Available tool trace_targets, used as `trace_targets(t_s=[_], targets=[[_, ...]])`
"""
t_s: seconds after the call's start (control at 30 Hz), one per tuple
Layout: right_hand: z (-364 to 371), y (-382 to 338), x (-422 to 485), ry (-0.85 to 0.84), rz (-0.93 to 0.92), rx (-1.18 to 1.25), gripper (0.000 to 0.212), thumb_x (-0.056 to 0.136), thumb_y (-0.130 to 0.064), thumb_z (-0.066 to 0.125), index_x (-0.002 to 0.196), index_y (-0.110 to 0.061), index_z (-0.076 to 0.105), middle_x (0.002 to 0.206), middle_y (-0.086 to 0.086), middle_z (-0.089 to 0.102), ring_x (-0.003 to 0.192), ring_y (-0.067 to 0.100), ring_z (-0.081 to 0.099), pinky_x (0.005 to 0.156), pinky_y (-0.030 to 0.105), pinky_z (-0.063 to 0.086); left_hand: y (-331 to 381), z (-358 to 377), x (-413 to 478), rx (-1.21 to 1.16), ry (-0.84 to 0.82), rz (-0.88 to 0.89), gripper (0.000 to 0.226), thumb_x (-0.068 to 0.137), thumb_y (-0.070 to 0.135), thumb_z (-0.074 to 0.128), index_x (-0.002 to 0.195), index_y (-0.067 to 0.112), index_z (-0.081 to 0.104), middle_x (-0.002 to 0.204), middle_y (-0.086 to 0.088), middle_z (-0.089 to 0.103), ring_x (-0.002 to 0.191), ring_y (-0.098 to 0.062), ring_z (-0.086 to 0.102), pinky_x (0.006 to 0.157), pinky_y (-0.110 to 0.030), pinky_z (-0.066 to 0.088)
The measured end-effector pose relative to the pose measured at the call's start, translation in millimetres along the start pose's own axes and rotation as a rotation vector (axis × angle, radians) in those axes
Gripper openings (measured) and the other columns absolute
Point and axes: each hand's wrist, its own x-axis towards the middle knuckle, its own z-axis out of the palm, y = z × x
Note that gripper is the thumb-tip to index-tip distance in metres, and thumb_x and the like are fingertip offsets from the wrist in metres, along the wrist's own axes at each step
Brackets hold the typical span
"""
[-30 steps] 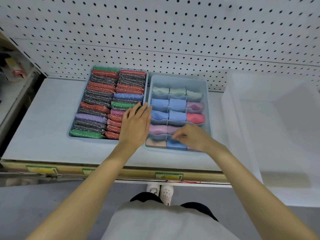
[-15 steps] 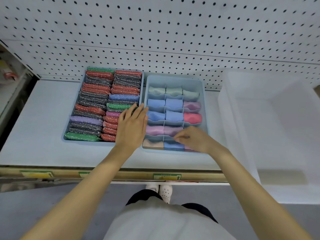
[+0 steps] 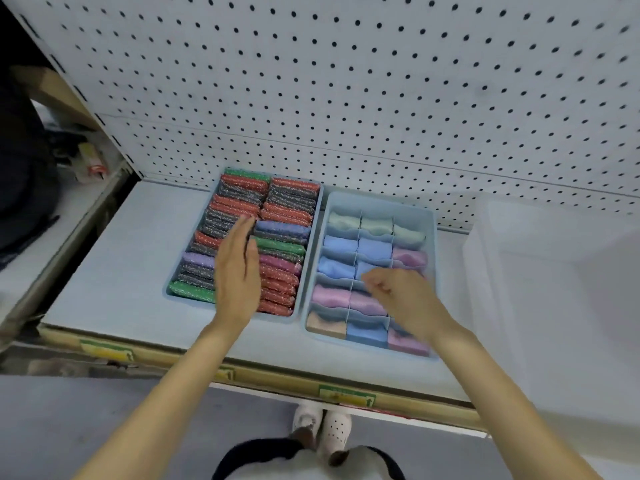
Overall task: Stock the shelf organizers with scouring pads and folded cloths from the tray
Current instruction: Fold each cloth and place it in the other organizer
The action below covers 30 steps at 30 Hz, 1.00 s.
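Two pale blue organizers stand side by side on the shelf. The left organizer holds two rows of glittery scouring pads in red, grey, green, purple and blue. The right organizer has divided cells with folded cloths in green, blue, pink and tan. My left hand hovers flat over the scouring pads, fingers straight, holding nothing. My right hand is above the cloth cells with fingers loosely curled, blurred, and I see nothing in it.
A large translucent white tray sits on the shelf to the right of the organizers. White pegboard rises behind. The shelf's front edge carries price labels. Bare shelf surface lies left of the pad organizer.
My left hand has moved left, from the gap between the organizers to above the pads. My right hand has lifted off the front cloth cells and moved back. The view shifted.
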Motion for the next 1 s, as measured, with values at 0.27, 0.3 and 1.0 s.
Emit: trace_targets(t_s=[0.27, 0.3, 1.0], targets=[[98.0, -124.7, 40.0, -0.124, -0.271, -0.134, 0.062, 0.098, -0.047, 0.010, 0.151, -0.015, 0.012, 0.159, -0.001, 0.004, 0.147, 0.012, -0.001, 0.115, 0.025, -0.010, -84.6, -82.5, 22.4, 0.650, -0.400, 0.358, 0.055, 0.102, 0.040, 0.020, 0.149, 0.013, 0.028, 0.156, -0.004, 0.023, 0.145, -0.017, 0.016, 0.119, -0.035, 0.003], [111.7, -125.2, 45.3, -0.113, -0.262, -0.227, 0.067, 0.097, -0.051, 0.007, 0.151, -0.013, 0.013, 0.159, 0.001, 0.004, 0.146, 0.013, -0.003, 0.117, 0.030, -0.008, -91.3, -86.2, 25.6, 0.711, -0.458, 0.378, 0.056, 0.102, 0.042, 0.018, 0.151, 0.014, 0.023, 0.157, -0.004, 0.019, 0.146, -0.017, 0.012, 0.119, -0.036, 0.001], [140.2, -131.6, 121.8, 0.249, 0.132, -0.412, 0.052, 0.099, -0.033, 0.023, 0.142, -0.009, 0.039, 0.146, 0.011, 0.042, 0.136, 0.025, 0.039, 0.111, 0.045, 0.030, -96.8, -55.0, 59.6, 0.741, -0.731, 0.541, 0.059, 0.101, 0.045, 0.006, 0.146, 0.018, 0.034, 0.152, -0.007, 0.035, 0.142, -0.026, 0.029, 0.112, -0.047, 0.015]])
